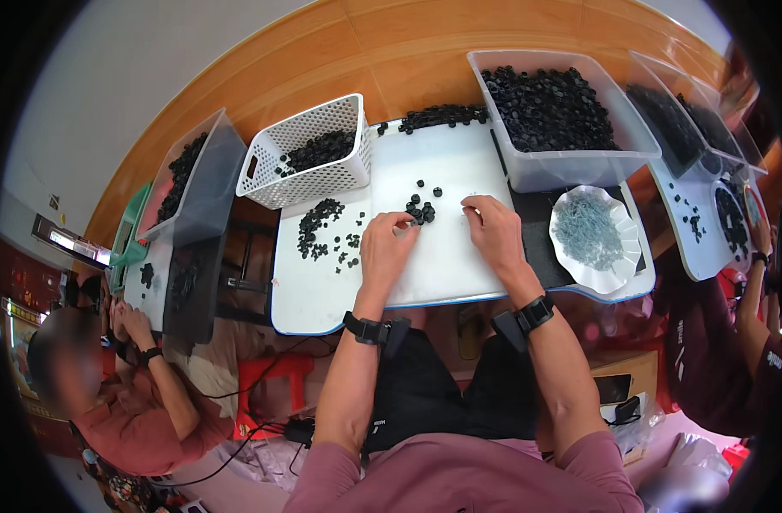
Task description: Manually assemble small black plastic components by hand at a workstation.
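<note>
A small cluster of black round cap-like parts lies on the white board in front of me. My left hand is at the cluster's near left edge, thumb and forefinger pinched on one small black cap-like part. To the right of the cluster, my right hand hovers over the board with its fingertips pressed together. Whatever they hold is too small to make out. Smaller black pieces are scattered on the board left of my left hand.
A white perforated basket and a clear bin of black parts stand at the back. A white fluted plate of thin bluish pieces sits at right on a black mat. Co-workers sit at both sides; a red stool is lower left.
</note>
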`<state>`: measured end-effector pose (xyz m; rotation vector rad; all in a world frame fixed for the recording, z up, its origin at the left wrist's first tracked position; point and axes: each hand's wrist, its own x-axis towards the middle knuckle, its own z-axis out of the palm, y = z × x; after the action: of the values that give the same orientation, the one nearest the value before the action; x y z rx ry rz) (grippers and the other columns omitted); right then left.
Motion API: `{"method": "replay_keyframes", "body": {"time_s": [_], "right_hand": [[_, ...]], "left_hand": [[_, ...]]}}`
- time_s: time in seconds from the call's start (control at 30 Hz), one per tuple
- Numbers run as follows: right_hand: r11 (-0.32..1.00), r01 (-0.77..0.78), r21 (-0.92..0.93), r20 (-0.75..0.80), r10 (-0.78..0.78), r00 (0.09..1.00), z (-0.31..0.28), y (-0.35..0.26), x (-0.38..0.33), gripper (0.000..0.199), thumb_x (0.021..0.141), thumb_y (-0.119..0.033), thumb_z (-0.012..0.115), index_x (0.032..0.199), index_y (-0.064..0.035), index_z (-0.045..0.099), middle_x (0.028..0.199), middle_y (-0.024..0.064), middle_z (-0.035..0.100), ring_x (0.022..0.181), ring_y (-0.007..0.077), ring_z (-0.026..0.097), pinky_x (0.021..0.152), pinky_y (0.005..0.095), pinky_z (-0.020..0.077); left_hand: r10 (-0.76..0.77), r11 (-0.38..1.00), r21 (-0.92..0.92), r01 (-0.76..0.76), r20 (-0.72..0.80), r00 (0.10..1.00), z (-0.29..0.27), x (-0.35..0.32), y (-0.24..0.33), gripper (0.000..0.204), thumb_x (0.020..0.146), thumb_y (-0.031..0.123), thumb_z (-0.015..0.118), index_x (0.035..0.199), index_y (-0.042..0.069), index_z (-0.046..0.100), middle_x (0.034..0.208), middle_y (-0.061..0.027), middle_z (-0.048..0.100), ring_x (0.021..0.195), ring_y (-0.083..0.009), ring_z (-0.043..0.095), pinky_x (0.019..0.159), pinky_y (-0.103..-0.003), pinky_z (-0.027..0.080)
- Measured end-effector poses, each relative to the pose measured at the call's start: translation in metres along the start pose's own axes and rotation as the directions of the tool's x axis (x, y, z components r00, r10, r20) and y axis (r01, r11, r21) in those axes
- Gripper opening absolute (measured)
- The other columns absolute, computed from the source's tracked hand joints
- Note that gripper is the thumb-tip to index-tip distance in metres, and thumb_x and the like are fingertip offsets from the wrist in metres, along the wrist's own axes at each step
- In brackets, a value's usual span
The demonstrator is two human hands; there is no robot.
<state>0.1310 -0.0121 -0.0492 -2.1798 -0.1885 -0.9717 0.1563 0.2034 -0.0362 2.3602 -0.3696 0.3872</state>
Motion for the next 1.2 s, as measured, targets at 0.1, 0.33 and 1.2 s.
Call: {"method": "replay_keyframes", "body": {"time_s": [0.1,0.33,1.2], "right_hand": [[0.945,-0.252,0.21,0.107,0.234,0.966,-0.005,0.0,0.001,0.012,0.09,-0.005,0.073,0.102,-0.0038,0.075,0.093,0.0128,0.076,0.072,0.0291,0.072,0.066,0.0365,0.0565],[0.849,-0.381,0.367,0.264,0.298,0.917,-0.007,-0.003,0.004,0.013,0.089,-0.007,0.076,0.1,-0.0017,0.077,0.087,0.0126,0.077,0.069,0.0202,0.071,0.064,0.0305,0.0544],[0.967,-0.159,0.199,0.272,0.101,0.957,-0.005,-0.006,0.002,0.012,0.087,-0.007,0.077,0.098,-0.0032,0.077,0.088,0.0123,0.075,0.073,0.0275,0.072,0.066,0.0351,0.0553]], "left_hand": [[-0.072,0.971,-0.227,0.075,0.021,0.997,0.012,-0.005,0.023,0.024,0.085,0.011,0.08,0.106,0.002,0.075,0.091,-0.0101,0.077,0.074,-0.0147,0.067,0.071,-0.029,0.055],[-0.114,0.913,-0.39,0.12,0.038,0.993,0.036,-0.007,0.04,0.025,0.087,0.009,0.08,0.11,0.001,0.073,0.09,-0.0072,0.077,0.073,-0.0083,0.066,0.071,-0.025,0.055],[-0.081,0.906,-0.41,0.106,0.079,0.994,0.038,-0.007,0.033,0.02,0.087,0.01,0.08,0.106,0.002,0.078,0.086,-0.009,0.077,0.076,-0.0138,0.071,0.072,-0.028,0.057]]}}
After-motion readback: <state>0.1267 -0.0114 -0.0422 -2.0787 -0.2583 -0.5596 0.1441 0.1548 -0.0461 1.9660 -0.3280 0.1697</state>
